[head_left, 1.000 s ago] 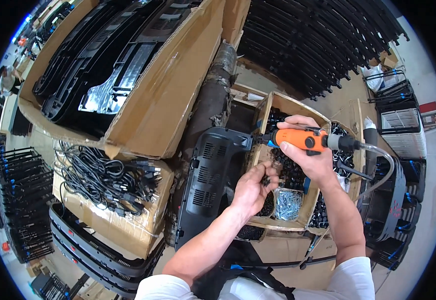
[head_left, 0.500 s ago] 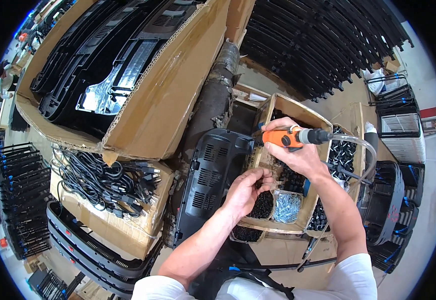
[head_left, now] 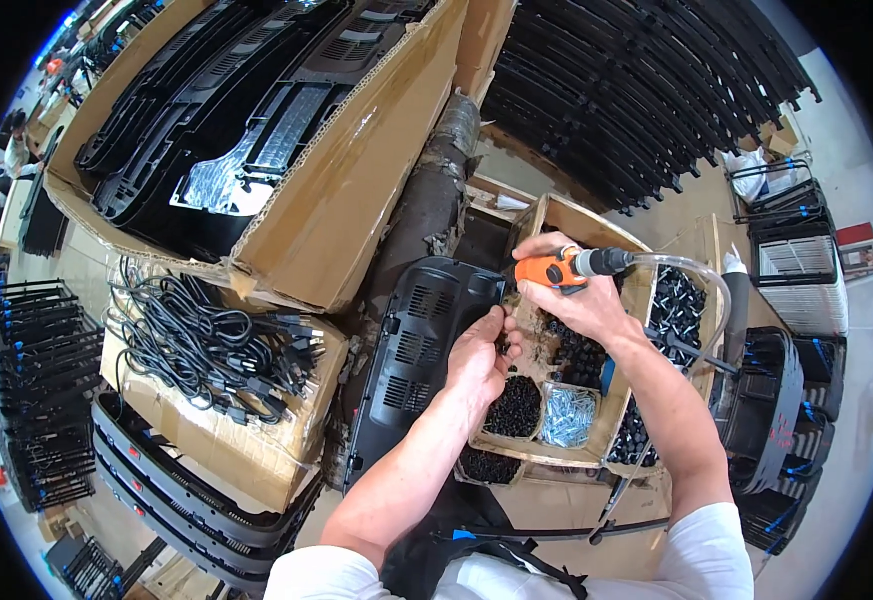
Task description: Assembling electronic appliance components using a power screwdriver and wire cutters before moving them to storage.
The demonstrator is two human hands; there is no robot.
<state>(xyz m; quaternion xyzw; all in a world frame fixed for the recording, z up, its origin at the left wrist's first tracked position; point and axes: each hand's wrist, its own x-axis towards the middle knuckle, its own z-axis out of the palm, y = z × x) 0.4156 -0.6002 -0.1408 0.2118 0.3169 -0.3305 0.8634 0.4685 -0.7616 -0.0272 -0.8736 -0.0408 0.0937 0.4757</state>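
My right hand [head_left: 588, 303] is wrapped round an orange air screwdriver [head_left: 548, 270] with a clear hose at its back end. The tool lies nearly level, its front end toward the black vented plastic panel [head_left: 418, 345]. Beside the panel's right edge, my left hand [head_left: 478, 352] has its fingers curled in a pinch; small dark bits show at them, too small to name. Just below that hand are a compartment of small black screws [head_left: 512, 408] and one of silver screws [head_left: 567, 416], both in a wooden sorting box [head_left: 636, 240].
A big cardboard box [head_left: 356, 200] of black panels stands at the upper left. Coiled black power cords [head_left: 211, 340] lie on a carton below it. A worn, wrapped post [head_left: 426, 200] runs beside the panel. Black bars [head_left: 646, 90] are stacked at the upper right.
My left hand has moved left and up, from over the screw compartments to the panel's right edge. The screwdriver in my right hand has shifted slightly left, toward the panel.
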